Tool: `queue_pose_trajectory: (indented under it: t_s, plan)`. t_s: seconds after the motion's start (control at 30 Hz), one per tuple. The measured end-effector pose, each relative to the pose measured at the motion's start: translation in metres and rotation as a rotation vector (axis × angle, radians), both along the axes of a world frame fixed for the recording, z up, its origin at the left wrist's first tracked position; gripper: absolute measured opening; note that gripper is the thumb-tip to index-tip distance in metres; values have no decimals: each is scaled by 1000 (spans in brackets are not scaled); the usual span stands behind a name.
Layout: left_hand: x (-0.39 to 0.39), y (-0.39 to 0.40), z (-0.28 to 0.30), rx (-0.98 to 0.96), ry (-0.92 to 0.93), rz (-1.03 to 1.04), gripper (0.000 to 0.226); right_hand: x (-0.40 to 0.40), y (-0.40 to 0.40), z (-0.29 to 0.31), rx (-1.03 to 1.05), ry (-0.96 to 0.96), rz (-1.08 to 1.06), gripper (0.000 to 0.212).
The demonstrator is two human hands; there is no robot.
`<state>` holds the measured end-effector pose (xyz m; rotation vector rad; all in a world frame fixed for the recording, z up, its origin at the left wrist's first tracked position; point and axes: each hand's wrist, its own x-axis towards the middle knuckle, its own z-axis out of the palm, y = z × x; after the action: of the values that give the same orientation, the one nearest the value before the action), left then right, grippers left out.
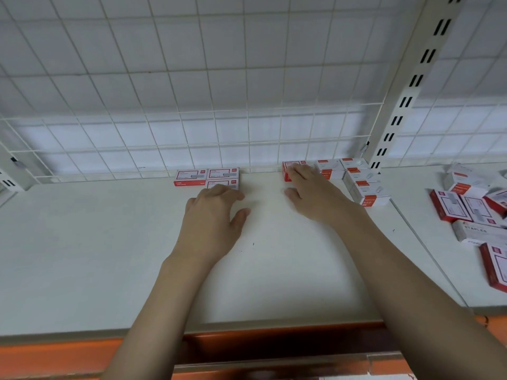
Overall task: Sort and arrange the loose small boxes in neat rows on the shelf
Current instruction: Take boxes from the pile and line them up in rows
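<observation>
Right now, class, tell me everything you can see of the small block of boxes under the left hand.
The block of boxes is a neat cluster of small, flat boxes that look like cardboard, white on top with red frames and red sides. They lie flat at the back of the white shelf, close to the wire grid. The left hand rests its fingertips on the front right box. The print is too small to read.

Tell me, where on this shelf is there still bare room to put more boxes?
The back edge between the red-framed boxes at the left hand and the red box under the right hand is bare, as is the shelf left and front. The loose pile at right is crowded.
</observation>
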<state>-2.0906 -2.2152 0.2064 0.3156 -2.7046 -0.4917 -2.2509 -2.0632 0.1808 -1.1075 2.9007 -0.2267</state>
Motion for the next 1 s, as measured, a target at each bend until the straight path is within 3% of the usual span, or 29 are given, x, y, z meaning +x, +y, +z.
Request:
queue_pose_trajectory:
  t_s: [0.2, 0.37, 0.63, 0.8, 1.0]
  plan:
    - [-14, 30, 5, -66, -2, -69, 28, 16, 38, 16, -24, 28, -35, 57]
    - [-32, 81, 8, -101, -30, -174, 33, 34, 100, 29, -60, 116, -108, 55]
    - [-59, 174, 8, -154, -104, -346, 41, 58, 206, 35, -57, 91, -284, 59]
    - [-70, 224, 8, -150, -145, -439, 42, 67, 258, 36, -134, 110, -344, 47]
    - [-78, 276, 7, -158, -157, -536, 44, 82, 308, 42, -195, 129, -420, 47]
